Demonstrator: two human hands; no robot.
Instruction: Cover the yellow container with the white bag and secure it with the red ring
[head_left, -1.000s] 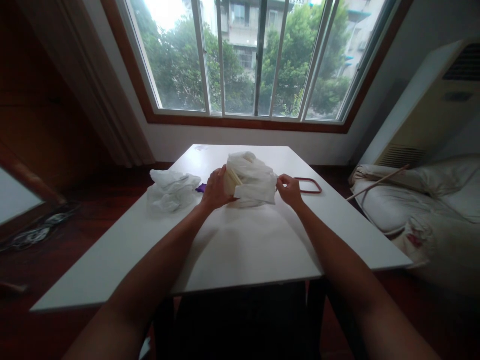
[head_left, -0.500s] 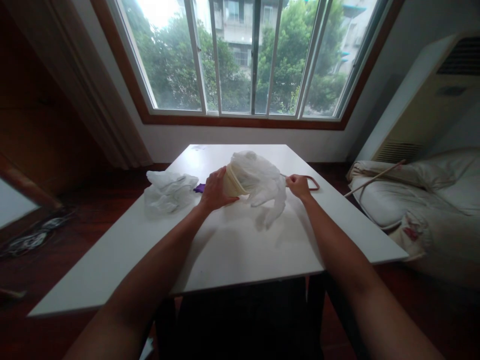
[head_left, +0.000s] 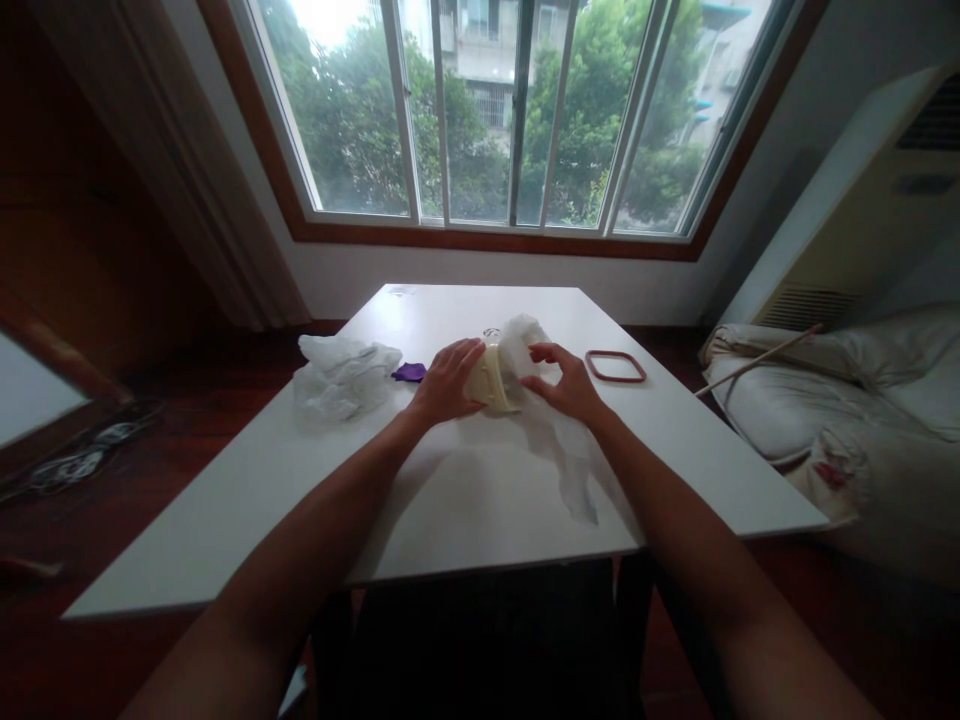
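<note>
A small cream-coloured plastic bin [head_left: 486, 380] is tipped on its side over the table, its mouth facing right. My left hand [head_left: 448, 380] is wrapped round its closed end. At the mouth is a thin white plastic bag [head_left: 525, 340], its loose part trailing down toward the table's front edge. My right hand [head_left: 566, 383] has the bag between thumb and fingers, close to the bin's rim. To the right of that hand, a reddish-brown rounded square ring [head_left: 615, 367] lies flat. How far the bag reaches into the bin is hidden.
Another crumpled white plastic bag [head_left: 341, 380] lies on the left of the white table [head_left: 480, 500], next to a small purple piece [head_left: 409, 372]. White sacks [head_left: 772, 400] with a thin stick stand beyond the right edge. A window is behind the table.
My right hand has let go of the ring, which now lies on the table, and moved left to the bag at the bin's mouth. The bag hangs lower; the bin has shifted slightly right.
</note>
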